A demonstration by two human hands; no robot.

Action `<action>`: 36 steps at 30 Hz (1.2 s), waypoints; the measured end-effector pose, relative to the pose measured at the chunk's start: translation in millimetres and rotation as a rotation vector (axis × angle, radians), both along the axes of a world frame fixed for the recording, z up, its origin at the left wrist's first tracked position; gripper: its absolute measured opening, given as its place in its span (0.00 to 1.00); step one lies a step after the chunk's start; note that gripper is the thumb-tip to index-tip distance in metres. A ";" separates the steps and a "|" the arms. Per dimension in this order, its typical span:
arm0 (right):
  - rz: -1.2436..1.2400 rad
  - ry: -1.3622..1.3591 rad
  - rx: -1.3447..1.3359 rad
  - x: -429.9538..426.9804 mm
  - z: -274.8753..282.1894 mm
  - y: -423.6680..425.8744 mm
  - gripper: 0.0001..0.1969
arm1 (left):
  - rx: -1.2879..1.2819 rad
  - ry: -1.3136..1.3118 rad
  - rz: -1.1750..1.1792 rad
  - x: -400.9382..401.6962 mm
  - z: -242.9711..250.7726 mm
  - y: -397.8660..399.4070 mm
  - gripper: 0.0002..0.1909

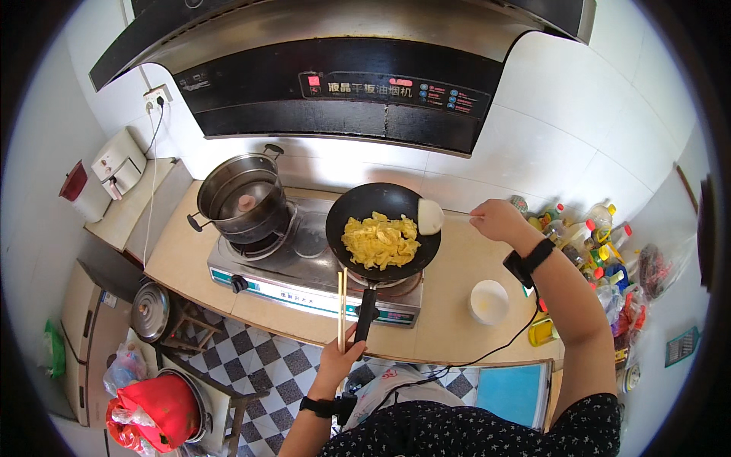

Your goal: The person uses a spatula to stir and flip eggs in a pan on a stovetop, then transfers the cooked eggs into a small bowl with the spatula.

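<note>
A black wok (377,199) sits on the right burner of a gas stove (268,283), with cooked scrambled eggs (381,241) heaped in its middle. My right hand (498,220) pinches the thin handle of a turner with a pale, flat head (430,217), which rests over the wok's right rim. My left hand (341,360) holds a pair of wooden chopsticks (342,308), upright beside the black wok handle (366,320). Its thumb lies against the handle's end; how firmly it grips the handle cannot be told. The chopstick tips reach the wok's near edge.
A steel pot (243,197) stands on the left burner. A white bowl (489,302) sits right of the stove. Several bottles (582,234) crowd the right counter end. The range hood (342,91) hangs above. A black cable (497,353) trails from my right wrist.
</note>
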State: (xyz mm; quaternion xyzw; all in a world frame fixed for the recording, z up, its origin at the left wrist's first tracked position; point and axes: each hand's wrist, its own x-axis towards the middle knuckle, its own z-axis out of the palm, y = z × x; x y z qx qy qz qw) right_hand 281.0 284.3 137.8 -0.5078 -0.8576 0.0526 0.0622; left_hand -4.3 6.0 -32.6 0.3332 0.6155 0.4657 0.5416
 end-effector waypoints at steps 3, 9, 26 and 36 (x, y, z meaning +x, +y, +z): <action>0.023 -0.258 -0.259 -10.1 -0.7 15.8 0.12 | -0.003 -0.013 -0.004 1.2 -1.6 0.8 0.27; -0.303 -0.147 -0.719 -6.6 19.0 19.6 0.19 | -0.013 -0.019 0.032 1.9 4.0 -3.5 0.27; -0.307 0.586 -0.441 -45.4 -156.9 -44.5 0.19 | -0.080 0.094 0.019 2.0 -1.1 -2.2 0.29; -0.388 0.725 -0.383 -4.3 -130.4 -104.5 0.18 | -0.123 0.084 0.016 4.1 18.4 0.7 0.26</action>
